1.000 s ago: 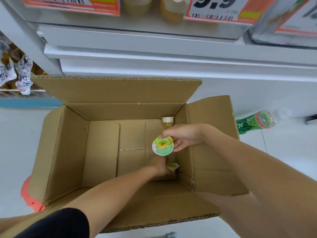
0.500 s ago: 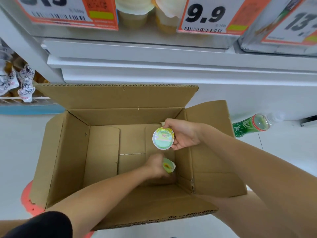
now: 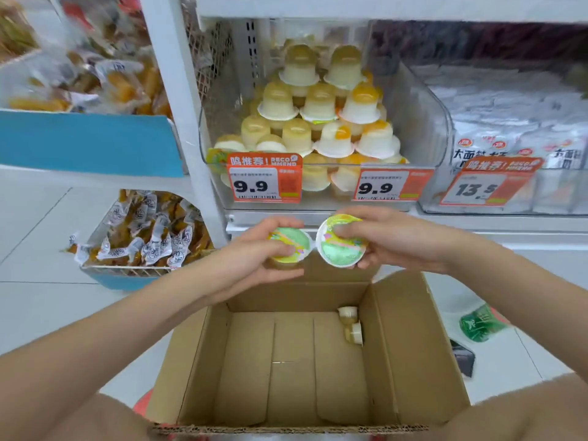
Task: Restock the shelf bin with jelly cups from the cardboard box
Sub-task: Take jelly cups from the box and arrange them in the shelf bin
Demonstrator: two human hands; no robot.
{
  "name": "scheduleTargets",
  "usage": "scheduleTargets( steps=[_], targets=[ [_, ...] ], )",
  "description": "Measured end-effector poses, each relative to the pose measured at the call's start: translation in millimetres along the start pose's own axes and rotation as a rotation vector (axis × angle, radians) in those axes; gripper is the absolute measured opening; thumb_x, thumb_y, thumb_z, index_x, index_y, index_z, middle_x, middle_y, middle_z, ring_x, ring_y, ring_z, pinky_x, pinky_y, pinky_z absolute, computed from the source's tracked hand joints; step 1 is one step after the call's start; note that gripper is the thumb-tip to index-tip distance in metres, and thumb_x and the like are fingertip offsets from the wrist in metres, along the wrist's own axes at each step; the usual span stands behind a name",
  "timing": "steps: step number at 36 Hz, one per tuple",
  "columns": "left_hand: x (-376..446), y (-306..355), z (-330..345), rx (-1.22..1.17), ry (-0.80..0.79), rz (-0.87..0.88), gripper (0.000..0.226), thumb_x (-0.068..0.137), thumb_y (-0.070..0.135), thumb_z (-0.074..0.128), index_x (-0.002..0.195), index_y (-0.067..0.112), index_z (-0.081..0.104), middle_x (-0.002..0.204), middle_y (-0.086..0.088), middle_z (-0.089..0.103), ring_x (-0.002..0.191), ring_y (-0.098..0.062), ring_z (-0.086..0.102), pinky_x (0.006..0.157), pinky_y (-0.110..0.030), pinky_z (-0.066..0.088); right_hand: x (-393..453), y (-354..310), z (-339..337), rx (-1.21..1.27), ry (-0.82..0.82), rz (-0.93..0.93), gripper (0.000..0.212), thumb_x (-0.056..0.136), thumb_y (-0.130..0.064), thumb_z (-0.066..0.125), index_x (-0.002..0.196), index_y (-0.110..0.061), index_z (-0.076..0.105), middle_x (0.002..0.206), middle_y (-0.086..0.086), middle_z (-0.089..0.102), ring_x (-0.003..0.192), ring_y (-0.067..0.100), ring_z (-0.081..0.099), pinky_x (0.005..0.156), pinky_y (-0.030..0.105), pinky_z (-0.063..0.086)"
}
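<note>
two jelly cups are held up side by side above the far edge of the cardboard box [image 3: 413, 361], just below the shelf bin [image 3: 423, 132]. the left jelly cup [image 3: 291, 248] is gripped by the left hand [image 3: 254, 259], fingers curled round its body and thumb laid over the green and yellow lid. the right jelly cup [image 3: 342, 249] is gripped by the right hand [image 3: 391, 238], its lid tilted toward the camera, fingertips pressed on the upper part of the lid. the rims of the two cups are nearly touching. the bin is seen piled high with upturned jelly cups behind two 9.9 price tags [image 3: 264, 184]. two more cups [image 3: 351, 324] are left in the far right corner of the box floor. a green bottle [image 3: 479, 324] is lying on the floor to the right of the box. wrapped snacks [image 3: 149, 232] are held in a wire basket to the left.
</note>
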State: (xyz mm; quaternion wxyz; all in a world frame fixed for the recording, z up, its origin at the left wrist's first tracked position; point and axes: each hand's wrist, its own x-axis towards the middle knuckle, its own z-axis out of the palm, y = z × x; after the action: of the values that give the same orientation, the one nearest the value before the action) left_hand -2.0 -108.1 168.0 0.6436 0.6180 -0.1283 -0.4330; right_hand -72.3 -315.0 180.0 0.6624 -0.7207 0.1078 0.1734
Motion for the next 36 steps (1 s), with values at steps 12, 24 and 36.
scheduleTargets(
  steps=[12, 24, 36],
  targets=[
    [19, 87, 11, 0.947, 0.42, 0.879, 0.038, 0.087, 0.007, 0.06, 0.122, 0.021, 0.055, 0.118, 0.005, 0.049, 0.114, -0.005, 0.041, 0.094, -0.006, 0.03, 9, -63, -23, -0.274, 0.82, -0.697, 0.03, 0.086, -0.031, 0.059, 0.114, -0.041, 0.054, 0.121, 0.008, 0.057, 0.096, 0.016, 0.061, 0.074, 0.031, 0.056],
    [80, 91, -3, 1.234, 0.308, 0.864, 0.039, 0.086, 0.016, 0.063, 0.123, 0.027, 0.06, 0.125, 0.009, 0.06, 0.117, -0.015, 0.051, 0.102, -0.032, 0.037, 38, -54, -43, -0.586, 0.674, -0.536, 0.034, 0.087, -0.015, 0.061, 0.119, -0.025, 0.059, 0.11, -0.007, 0.056, 0.108, 0.016, 0.053, 0.097, 0.04, 0.046],
    [78, 79, -7, 1.387, 0.386, 0.88, 0.034, 0.091, 0.027, 0.056, 0.124, 0.032, 0.061, 0.134, -0.001, 0.056, 0.125, -0.02, 0.051, 0.102, -0.046, 0.04, 33, -50, -52, -0.609, 0.513, -0.453, 0.035, 0.09, -0.025, 0.063, 0.124, -0.032, 0.06, 0.118, 0.0, 0.058, 0.089, 0.01, 0.059, 0.087, 0.025, 0.05]
  ],
)
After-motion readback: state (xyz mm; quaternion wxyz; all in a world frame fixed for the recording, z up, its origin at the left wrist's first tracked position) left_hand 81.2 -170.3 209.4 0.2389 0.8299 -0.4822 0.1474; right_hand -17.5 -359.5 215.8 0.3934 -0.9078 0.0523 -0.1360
